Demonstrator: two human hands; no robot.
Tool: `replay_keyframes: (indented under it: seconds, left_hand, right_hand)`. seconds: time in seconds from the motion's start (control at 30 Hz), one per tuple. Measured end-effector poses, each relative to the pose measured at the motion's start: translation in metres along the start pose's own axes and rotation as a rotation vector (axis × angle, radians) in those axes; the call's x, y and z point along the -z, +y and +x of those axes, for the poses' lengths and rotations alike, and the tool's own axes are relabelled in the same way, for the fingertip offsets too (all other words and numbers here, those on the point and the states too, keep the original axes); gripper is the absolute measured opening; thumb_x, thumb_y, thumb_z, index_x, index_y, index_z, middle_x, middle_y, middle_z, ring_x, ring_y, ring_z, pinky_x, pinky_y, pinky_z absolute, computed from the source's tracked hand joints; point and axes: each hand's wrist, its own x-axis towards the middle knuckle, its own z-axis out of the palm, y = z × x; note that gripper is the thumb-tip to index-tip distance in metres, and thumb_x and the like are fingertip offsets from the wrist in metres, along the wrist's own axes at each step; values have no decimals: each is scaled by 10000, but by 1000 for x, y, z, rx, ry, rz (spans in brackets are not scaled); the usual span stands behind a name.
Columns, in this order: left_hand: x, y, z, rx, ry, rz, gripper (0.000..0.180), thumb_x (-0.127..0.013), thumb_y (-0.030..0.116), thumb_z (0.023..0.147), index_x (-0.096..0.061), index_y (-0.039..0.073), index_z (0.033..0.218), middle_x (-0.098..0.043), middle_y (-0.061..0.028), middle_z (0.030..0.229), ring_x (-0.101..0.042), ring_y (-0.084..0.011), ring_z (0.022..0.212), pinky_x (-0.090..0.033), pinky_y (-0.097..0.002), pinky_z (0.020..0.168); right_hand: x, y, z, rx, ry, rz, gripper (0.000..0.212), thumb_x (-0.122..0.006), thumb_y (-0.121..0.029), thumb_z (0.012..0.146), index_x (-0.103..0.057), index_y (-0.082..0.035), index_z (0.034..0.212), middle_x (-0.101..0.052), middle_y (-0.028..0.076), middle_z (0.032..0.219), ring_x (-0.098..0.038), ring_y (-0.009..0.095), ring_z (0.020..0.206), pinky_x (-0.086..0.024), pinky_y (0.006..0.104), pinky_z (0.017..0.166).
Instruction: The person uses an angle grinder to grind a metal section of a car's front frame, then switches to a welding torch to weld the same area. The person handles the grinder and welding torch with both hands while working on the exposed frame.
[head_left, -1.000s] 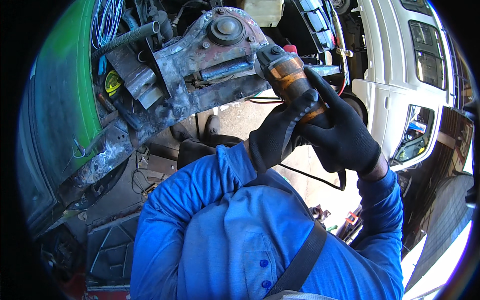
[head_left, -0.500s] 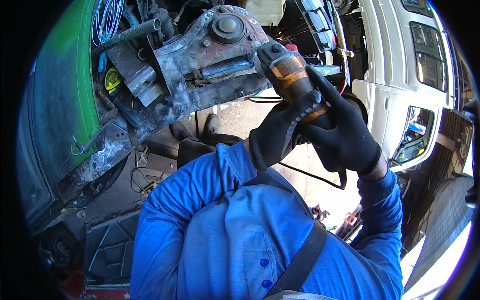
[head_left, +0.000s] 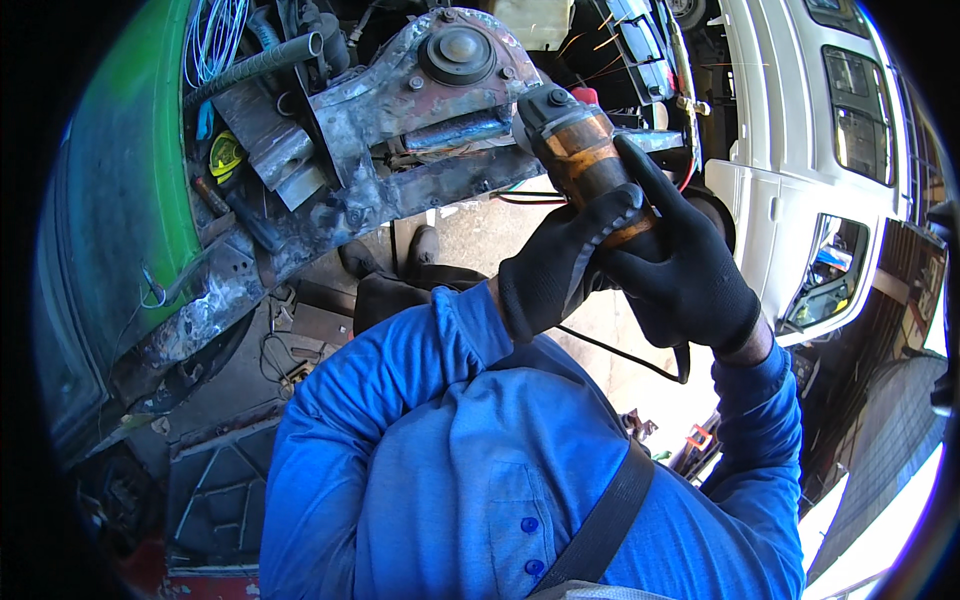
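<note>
An orange and dark angle grinder (head_left: 582, 150) is held in both of my black-gloved hands. My left hand (head_left: 563, 258) wraps its body from the left, thumb laid along the casing. My right hand (head_left: 688, 262) closes round it from the right, with the index finger stretched along its side. The grinder's head and disc lie at the right end of a worn metal frame (head_left: 430, 185), by the bracket with a round mount (head_left: 457, 55). Orange sparks streak beyond the head. The disc's exact contact is hidden. A black cord (head_left: 625, 352) hangs below my hands.
A green body panel (head_left: 150, 130) stands at the left. Near it lie a ridged metal bar (head_left: 255, 72), a yellow tape measure (head_left: 226, 157) and a coil of light-blue wire (head_left: 215, 40). A white vehicle (head_left: 775, 190) is at the right. Tools and scrap lie on the floor.
The grinder and my hands stay nearly in place, with only a very slight shift in the view. The sparks now spread in fewer, longer streaks toward the upper right.
</note>
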Motion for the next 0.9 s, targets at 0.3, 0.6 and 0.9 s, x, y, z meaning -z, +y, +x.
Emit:
replay_keyframes:
  seconds: [0.3, 0.6, 0.9]
  left_hand:
    - [-6, 9, -11, 56, 30, 159, 638, -776, 440, 1072, -560, 2, 1484, -728, -129, 1322, -758, -215, 1206, -635, -358, 1045]
    - [-10, 6, -25, 118, 150, 332, 624, -807, 500, 1042, -667, -10, 1373, -762, -100, 1169, -763, -152, 1011, -621, -291, 888]
    - [-9, 4, -20, 120, 165, 331, 682, -814, 513, 1031, -633, -17, 1417, -765, -119, 1205, -788, -188, 1061, -657, -334, 945]
  right_hand:
    - [-10, 13, -7, 24, -4, 203, 1029, -830, -110, 943, -237, -14, 1779, -557, 254, 1631, -588, 323, 1490, -511, 428, 1213]
    - [-22, 22, -15, -16, -2, 274, 1009, -781, -70, 968, -202, -34, 1794, -517, 238, 1670, -589, 326, 1487, -522, 438, 1201]
    - [-22, 20, -13, -30, -2, 242, 932, -712, -115, 1016, -207, -24, 1794, -544, 257, 1647, -583, 306, 1491, -506, 430, 1210]
